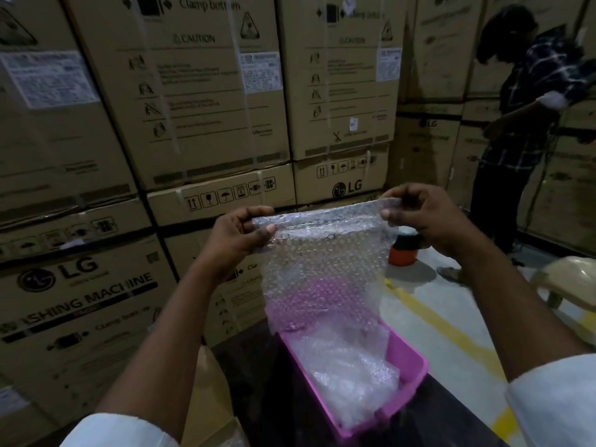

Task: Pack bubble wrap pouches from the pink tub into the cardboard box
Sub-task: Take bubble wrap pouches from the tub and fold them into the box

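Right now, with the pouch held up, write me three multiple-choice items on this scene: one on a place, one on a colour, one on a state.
1. Where is the held bubble wrap pouch?
A. In the air above the tub
B. Flat on the floor
C. On a stacked carton

2. What colour is the tub?
A. Blue
B. Pink
C. Green

3. How is the pouch held?
A. By one hand only
B. Draped over a forearm
C. Pinched at its top edge by both hands

Answers: 1 A, it hangs over the tub. 2 B, its walls show pink. 3 C, the left hand and right hand each pinch a top corner.
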A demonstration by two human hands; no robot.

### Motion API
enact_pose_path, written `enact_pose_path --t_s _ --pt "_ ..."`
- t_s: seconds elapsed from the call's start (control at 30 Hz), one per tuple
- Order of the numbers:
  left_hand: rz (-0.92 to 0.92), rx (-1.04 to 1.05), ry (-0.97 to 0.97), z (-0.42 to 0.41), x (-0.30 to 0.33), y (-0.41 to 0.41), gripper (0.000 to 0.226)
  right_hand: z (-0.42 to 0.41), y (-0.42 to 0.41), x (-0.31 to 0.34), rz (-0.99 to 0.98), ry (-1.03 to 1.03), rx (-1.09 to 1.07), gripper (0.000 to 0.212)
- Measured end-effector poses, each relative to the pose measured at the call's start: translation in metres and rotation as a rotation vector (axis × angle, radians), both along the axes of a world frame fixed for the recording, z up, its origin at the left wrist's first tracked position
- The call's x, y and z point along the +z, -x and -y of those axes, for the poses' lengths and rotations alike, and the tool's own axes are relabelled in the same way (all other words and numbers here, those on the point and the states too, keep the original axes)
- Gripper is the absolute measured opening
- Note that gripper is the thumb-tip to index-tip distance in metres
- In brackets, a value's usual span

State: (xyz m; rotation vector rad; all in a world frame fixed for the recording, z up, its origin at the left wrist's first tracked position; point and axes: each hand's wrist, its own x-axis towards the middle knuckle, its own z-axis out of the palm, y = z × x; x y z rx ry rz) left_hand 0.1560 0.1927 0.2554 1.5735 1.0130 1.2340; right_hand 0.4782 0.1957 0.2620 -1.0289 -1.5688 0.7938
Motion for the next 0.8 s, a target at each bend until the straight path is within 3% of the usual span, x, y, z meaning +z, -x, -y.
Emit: enact_pose_path --t_s 0.17,0.53,0.73,0.8 --pt "-0.074 0.033 -0.049 0.006 0.004 0.001 0.014 0.001 0.004 0.001 -0.09 0.048 0.055 0.017" --pt "0.05 -0.04 -0.009 0.019 0.016 0.006 0.014 0.012 0.005 0.012 -0.109 -0.01 0.111 0.023" --pt "0.035 -0.14 0.066 0.023 0.016 0.013 0.063 0.013 0.005 0.014 -0.181 0.005 0.124 0.029" --pt "-0.013 -0.142 0.092 0.024 0.015 0.014 0.06 0.013 0.004 0.014 -0.189 -0.01 0.085 0.023"
